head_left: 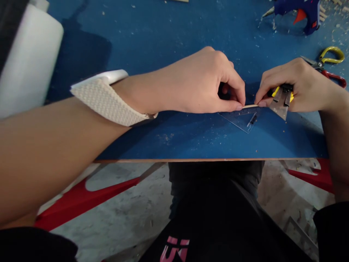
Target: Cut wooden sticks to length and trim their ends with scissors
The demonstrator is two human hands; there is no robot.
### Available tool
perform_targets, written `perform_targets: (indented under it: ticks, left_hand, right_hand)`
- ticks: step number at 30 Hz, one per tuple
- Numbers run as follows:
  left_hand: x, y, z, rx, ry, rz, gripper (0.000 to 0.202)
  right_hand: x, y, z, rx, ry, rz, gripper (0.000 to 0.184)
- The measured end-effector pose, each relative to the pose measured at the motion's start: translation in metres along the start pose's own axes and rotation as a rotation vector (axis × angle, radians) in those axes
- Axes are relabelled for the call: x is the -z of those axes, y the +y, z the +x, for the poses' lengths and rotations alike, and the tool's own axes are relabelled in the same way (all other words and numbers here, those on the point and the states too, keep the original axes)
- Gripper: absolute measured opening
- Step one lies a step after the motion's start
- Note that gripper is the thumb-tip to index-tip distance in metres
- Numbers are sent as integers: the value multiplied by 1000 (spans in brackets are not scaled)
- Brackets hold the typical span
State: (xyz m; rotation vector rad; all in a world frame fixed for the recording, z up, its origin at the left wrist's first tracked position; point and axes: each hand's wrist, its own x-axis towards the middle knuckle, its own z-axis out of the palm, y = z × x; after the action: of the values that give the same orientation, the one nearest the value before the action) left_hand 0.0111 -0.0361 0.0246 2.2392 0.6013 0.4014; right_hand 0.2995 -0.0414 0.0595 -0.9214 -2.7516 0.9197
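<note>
A short, thin wooden stick (250,106) spans the gap between my two hands. At its left end, my left hand (218,85) is closed, pinching it between thumb and fingertips. My right hand (297,82) pinches the other end. Tucked in that same hand is a yellow and black tool that looks like a utility knife (282,96), its flat metal end pointing down toward the table edge. Just below the stick lies a clear plastic set square (240,120), its upper edge partly covered by the stick and my fingers.
A blue glue gun (297,12) with a red trigger lies at the back right. Scissors (323,65) with yellow and red handles lie beyond my right wrist. A white bottle-like container (31,54) stands at left. Small scraps dot the blue tabletop (163,140); its front edge runs before my body.
</note>
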Motion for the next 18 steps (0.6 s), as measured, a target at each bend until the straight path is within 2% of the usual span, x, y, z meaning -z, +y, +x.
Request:
perform_targets:
  ticks: [5, 18]
  left_hand:
    - [0, 0, 0, -32, 8, 27, 19]
    - [-1, 1, 2, 34, -6, -14, 17]
  right_hand:
    - [-1, 2, 1, 9, 12, 4, 9]
    - [-1, 4, 0, 10, 0, -4, 6]
